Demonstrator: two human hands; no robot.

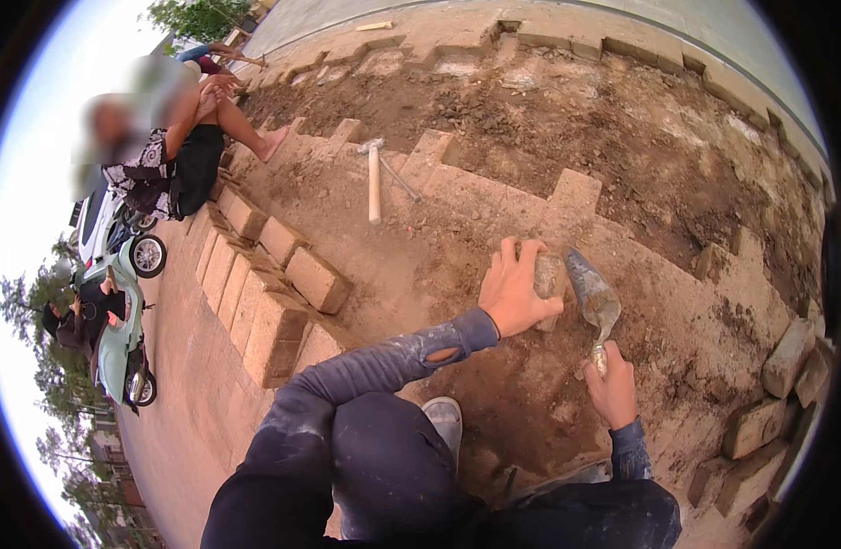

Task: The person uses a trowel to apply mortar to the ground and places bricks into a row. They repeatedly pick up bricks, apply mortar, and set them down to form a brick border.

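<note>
My left hand (516, 293) is closed around a paving block (550, 279), fingers over its far end and thumb on its right side. Just right of the block, my right hand (612, 386) grips a pointed trowel (592, 291) by its handle. The trowel's grey, dirt-smeared blade points away from me, with its tip close to the block. Beneath both hands is dusty brown soil on the paved ground. Farther off to the left, a hammer (374, 183) with a pale wooden handle lies on the paving beside a thin metal rod (399, 177).
Stacked paving blocks (256, 302) form a row at left; more loose blocks (754, 428) lie at right. A stepped paving edge (576, 194) borders a dug soil strip (612, 137). People (178, 146) sit at the far left, near a mint-green scooter (116, 329).
</note>
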